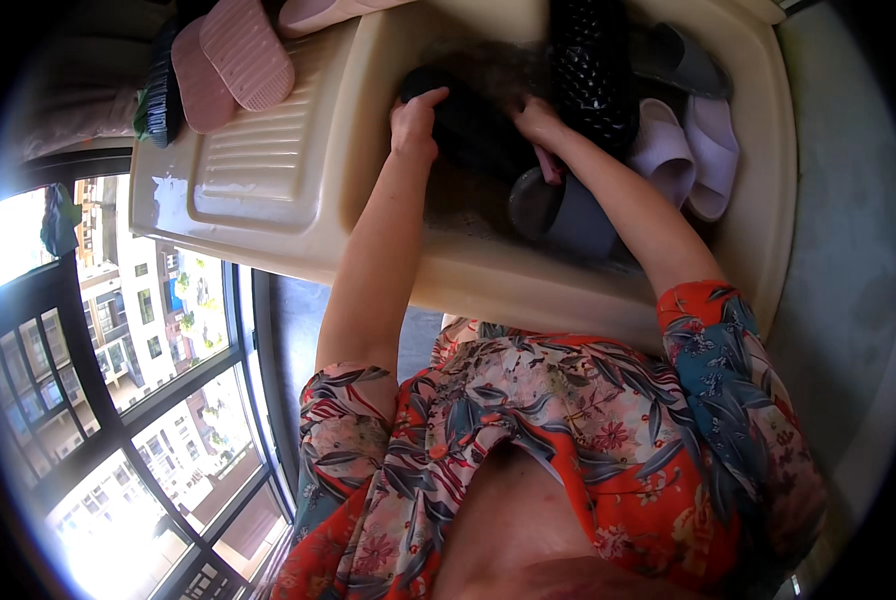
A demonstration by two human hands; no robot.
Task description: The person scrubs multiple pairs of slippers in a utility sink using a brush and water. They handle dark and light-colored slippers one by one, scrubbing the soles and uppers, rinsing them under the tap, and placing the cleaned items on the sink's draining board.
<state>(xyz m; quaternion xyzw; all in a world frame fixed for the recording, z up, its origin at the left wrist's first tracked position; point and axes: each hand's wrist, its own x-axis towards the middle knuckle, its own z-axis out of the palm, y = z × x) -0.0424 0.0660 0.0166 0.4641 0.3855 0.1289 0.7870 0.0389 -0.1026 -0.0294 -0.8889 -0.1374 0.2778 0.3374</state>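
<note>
In the basin of a beige laundry sink (493,262), my left hand (416,124) grips one end of a dark slipper (470,131). My right hand (536,120) is at that slipper's other side, closed on a pink handle (548,165) whose far end is hidden in shadow; it looks like a brush. Below my right hand lies a grey slide sandal (579,217). A black woven-textured item (592,75), perhaps a slipper, is just beyond my right wrist. Two pale lilac slides (662,146) (710,161) rest at the basin's right.
Another grey slide (684,60) lies at the basin's upper right. On the ribbed washboard (249,165) side, pink slippers (245,52) and a dark ridged slipper (163,90) stand at the upper left. A framed window (125,427) is on the left, a wall (845,150) on the right.
</note>
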